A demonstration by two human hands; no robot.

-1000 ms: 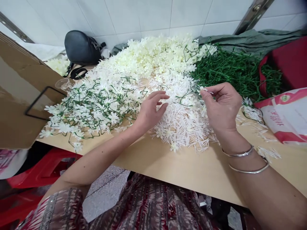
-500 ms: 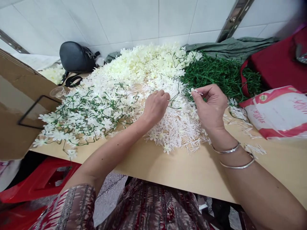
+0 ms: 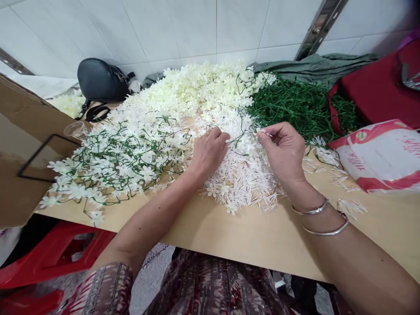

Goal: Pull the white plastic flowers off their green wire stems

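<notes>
My left hand [image 3: 211,151] is closed, fingertips pinched on a green artificial flower stem [image 3: 235,140] that sticks out to the right. In my right hand [image 3: 285,151], thumb and forefinger pinch a small white artificial flower [image 3: 259,130]. A short gap separates the two hands. Below and between them lies a spread of thin white plastic flower stamens [image 3: 247,175]. To the left is a pile of white flowers on green stems [image 3: 121,159]. Loose cream-white blossoms [image 3: 197,85] are heaped behind my hands, and bare green stems [image 3: 295,98] lie in a pile behind my right hand.
A cardboard box [image 3: 29,131] with a black wire handle stands at the left. A black bag [image 3: 101,78] sits against the tiled wall. On the right are a red bag [image 3: 377,83] and a white-and-pink packet [image 3: 380,155]. A red stool [image 3: 49,253] stands below the table's edge.
My right hand has moved slightly left with the white flower, narrowing the gap. My left hand has shifted a little left and down. The view has tilted slightly.
</notes>
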